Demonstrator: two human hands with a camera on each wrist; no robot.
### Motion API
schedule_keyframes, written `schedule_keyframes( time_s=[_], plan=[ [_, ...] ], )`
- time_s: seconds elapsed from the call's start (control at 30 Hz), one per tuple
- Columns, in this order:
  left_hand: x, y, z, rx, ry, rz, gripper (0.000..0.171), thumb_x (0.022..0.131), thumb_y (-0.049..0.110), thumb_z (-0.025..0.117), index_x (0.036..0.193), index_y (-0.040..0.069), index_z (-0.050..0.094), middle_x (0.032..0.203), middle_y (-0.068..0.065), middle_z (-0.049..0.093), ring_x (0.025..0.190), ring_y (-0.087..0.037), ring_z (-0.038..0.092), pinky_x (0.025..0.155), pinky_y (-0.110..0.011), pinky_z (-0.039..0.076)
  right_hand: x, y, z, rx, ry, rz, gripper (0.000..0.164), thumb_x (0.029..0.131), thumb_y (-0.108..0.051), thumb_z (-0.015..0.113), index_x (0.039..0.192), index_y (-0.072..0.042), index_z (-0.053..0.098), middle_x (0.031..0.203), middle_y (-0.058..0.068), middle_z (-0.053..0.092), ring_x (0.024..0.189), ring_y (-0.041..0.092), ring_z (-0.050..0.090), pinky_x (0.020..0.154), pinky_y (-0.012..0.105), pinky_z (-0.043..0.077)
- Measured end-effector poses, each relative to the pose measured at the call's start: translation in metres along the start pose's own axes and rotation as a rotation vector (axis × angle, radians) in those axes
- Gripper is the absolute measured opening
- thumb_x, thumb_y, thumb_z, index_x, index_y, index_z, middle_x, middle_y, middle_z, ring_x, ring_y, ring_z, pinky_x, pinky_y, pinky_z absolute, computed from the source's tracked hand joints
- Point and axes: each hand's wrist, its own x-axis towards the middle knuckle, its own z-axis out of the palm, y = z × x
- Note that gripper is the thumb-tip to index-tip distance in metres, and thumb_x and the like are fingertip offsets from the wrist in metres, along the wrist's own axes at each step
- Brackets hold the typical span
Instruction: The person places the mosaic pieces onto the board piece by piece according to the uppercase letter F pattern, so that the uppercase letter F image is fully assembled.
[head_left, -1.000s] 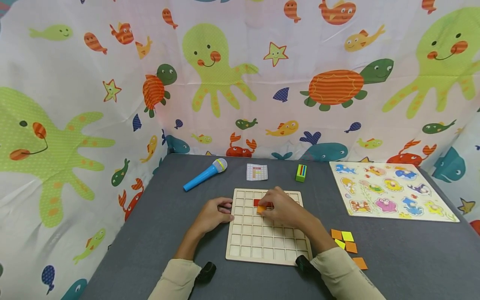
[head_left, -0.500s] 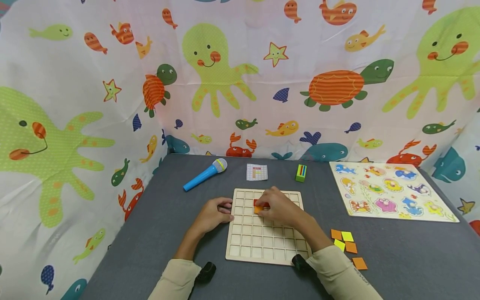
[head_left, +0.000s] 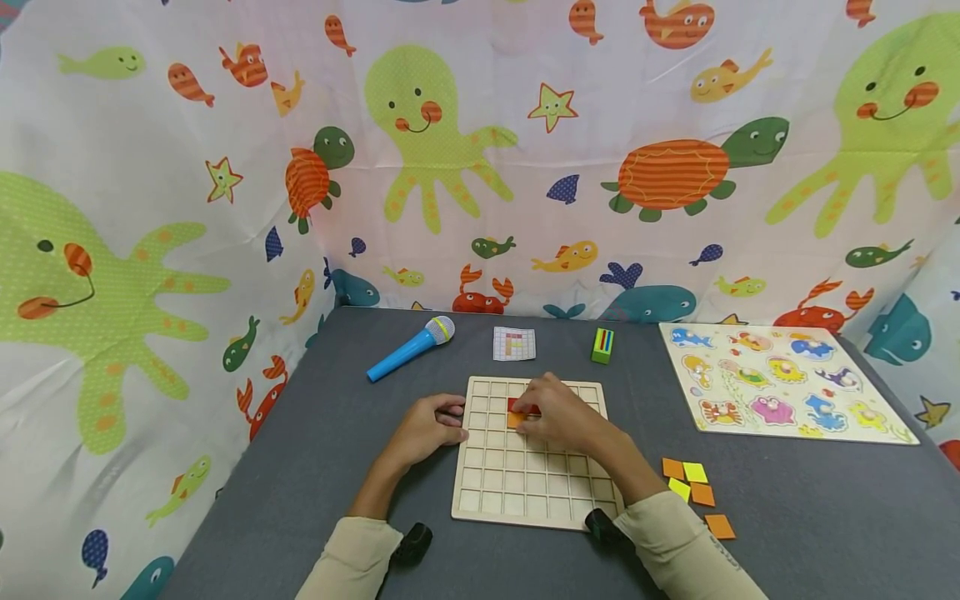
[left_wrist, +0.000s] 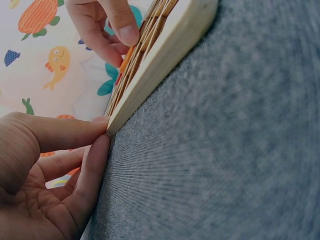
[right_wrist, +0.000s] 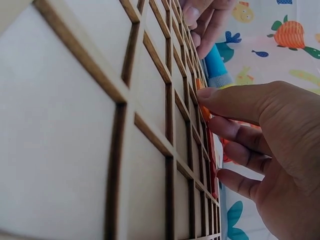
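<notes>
A wooden grid board (head_left: 502, 483) lies flat before me. At its left edge my left hand (head_left: 426, 429) pinches the rim between thumb and finger, as the left wrist view shows close up. Over the board's upper middle, my right hand (head_left: 558, 417) holds an orange square tile (head_left: 514, 422) at a cell, thumb and finger against it. In the right wrist view the orange tile (right_wrist: 204, 112) appears seated or nearly so; how deep, I cannot tell. Just beyond it sit red tiles (head_left: 512, 404), partly hidden by the right fingers.
Loose orange and yellow tiles (head_left: 702, 495) lie right of the board. Behind it are a blue toy microphone (head_left: 405, 353), a small pattern card (head_left: 514, 344) and a green block with coloured stripes (head_left: 602, 346). A sea-animal puzzle board (head_left: 787, 383) lies at the right.
The right hand has brought the orange tile slightly left and lowered it to the cell below the leftmost red tile. My left hand has stayed at the board's edge.
</notes>
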Motion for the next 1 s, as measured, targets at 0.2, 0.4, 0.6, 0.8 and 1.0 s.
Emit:
schedule_keyframes(
  time_s=[0.2, 0.4, 0.6, 0.8, 1.0],
  plan=[
    [-0.001, 0.002, -0.001, -0.014, -0.011, 0.006, 0.056, 0.085, 0.003, 0.084, 0.138, 0.001, 0.068, 0.12, -0.011, 0.07, 0.106, -0.022, 0.072, 0.085, -0.035, 0.063, 0.001, 0.0, -0.001, 0.008, -0.012, 0.013, 0.019, 0.092, -0.016, 0.083, 0.109, -0.01, 0.083, 0.112, 0.001, 0.072, 0.106, 0.02, 0.053, 0.092, 0.041, 0.049],
    [-0.002, 0.003, -0.002, -0.029, -0.019, 0.009, 0.056, 0.085, 0.002, 0.084, 0.138, 0.0, 0.067, 0.121, -0.012, 0.07, 0.107, -0.023, 0.072, 0.085, -0.035, 0.063, 0.0, 0.002, -0.003, 0.069, -0.02, 0.024, 0.019, 0.092, -0.017, 0.083, 0.111, -0.012, 0.083, 0.112, -0.001, 0.073, 0.107, 0.02, 0.053, 0.093, 0.041, 0.048],
    [-0.001, 0.002, -0.002, -0.025, -0.016, 0.009, 0.056, 0.085, 0.002, 0.084, 0.139, 0.0, 0.067, 0.12, -0.012, 0.07, 0.106, -0.022, 0.072, 0.085, -0.035, 0.063, -0.007, 0.005, -0.006, 0.148, -0.009, 0.036, 0.023, 0.093, -0.02, 0.082, 0.115, -0.013, 0.082, 0.113, -0.002, 0.073, 0.108, 0.019, 0.053, 0.091, 0.04, 0.048],
    [0.0, -0.001, -0.001, -0.022, -0.013, 0.009, 0.056, 0.085, 0.003, 0.084, 0.138, 0.001, 0.067, 0.12, -0.011, 0.07, 0.106, -0.022, 0.072, 0.086, -0.035, 0.063, -0.02, 0.011, -0.014, 0.186, -0.013, 0.055, 0.026, 0.096, -0.021, 0.079, 0.12, -0.01, 0.08, 0.114, -0.002, 0.072, 0.105, 0.018, 0.057, 0.087, 0.037, 0.052],
    [-0.001, -0.001, -0.001, -0.016, -0.008, 0.011, 0.056, 0.085, 0.004, 0.085, 0.138, 0.001, 0.067, 0.12, -0.011, 0.07, 0.106, -0.022, 0.072, 0.087, -0.037, 0.062, -0.038, 0.017, -0.022, 0.193, -0.004, 0.071, 0.026, 0.097, -0.02, 0.076, 0.121, -0.01, 0.079, 0.115, 0.002, 0.074, 0.106, 0.021, 0.064, 0.091, 0.039, 0.056]
  ],
)
